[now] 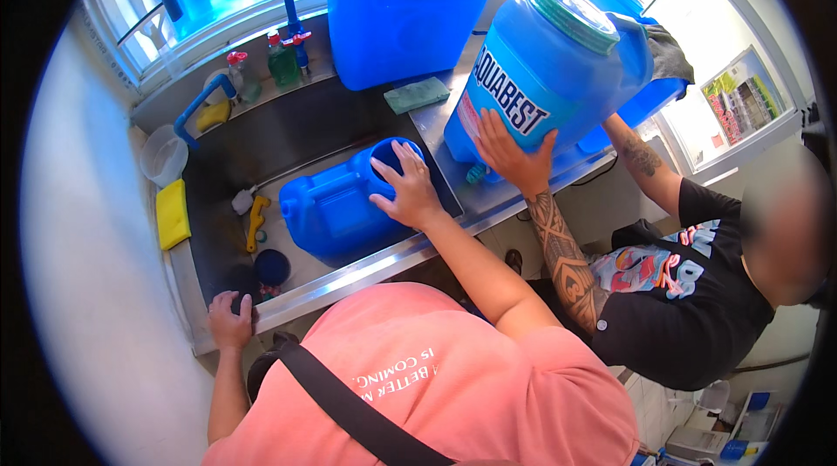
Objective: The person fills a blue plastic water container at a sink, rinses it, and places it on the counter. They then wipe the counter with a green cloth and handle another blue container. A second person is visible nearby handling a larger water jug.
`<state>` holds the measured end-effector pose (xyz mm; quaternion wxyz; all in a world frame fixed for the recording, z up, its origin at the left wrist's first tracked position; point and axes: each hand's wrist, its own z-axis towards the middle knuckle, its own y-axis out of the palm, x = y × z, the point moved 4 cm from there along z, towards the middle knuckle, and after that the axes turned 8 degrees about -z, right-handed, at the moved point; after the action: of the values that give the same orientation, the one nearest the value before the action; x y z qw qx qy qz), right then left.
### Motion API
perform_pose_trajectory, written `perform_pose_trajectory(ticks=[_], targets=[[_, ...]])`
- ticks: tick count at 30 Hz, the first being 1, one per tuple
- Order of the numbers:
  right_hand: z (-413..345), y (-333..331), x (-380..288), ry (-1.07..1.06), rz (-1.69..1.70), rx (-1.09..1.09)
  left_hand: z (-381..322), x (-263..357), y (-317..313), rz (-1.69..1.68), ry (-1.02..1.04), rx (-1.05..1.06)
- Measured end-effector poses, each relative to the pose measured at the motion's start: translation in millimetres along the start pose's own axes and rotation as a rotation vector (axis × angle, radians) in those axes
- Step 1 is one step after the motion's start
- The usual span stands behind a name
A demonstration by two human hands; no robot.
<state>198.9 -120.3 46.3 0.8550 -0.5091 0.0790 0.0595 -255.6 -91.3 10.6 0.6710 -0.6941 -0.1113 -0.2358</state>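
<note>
A blue plastic water container (327, 204) lies on its side in the metal sink (366, 273), its wide round mouth facing right. My right hand (412, 188) is laid across that mouth with the fingers spread, touching the rim. At the sink's near left corner, my left hand (230, 322) rests on the rim with bent fingers; whether it grips is unclear. Left of the container are a yellow plastic hand tool (257, 225), a small white item (244, 200) and a dark blue round cap (272, 266). Small red and green pieces (269, 293) lie beside the cap.
A co-worker's hand (513, 149) steadies a larger blue water container (549, 73) on the metal counter. A tall blue jug (412, 8) stands behind the sink near a green cloth (416, 95). A blue pipe spout (199, 109), soap bottle (282, 64) and yellow cloth (172, 214) flank the basin.
</note>
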Motion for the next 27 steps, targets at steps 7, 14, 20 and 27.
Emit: perform_pose_trajectory(ticks=[7,14,20,27], targets=[[-56,-25,-5,0.094,0.073,0.21,1,3,1,-0.019,-0.014,-0.075],[-54,-13,-1,0.131,0.082,0.188,0,2,0,-0.032,0.005,-0.102],[-57,-9,1,0.203,0.068,0.116,2,0,4,0.044,0.019,-0.153],[-59,-6,4,0.314,0.055,0.022,0,1,6,0.11,0.042,-0.133]])
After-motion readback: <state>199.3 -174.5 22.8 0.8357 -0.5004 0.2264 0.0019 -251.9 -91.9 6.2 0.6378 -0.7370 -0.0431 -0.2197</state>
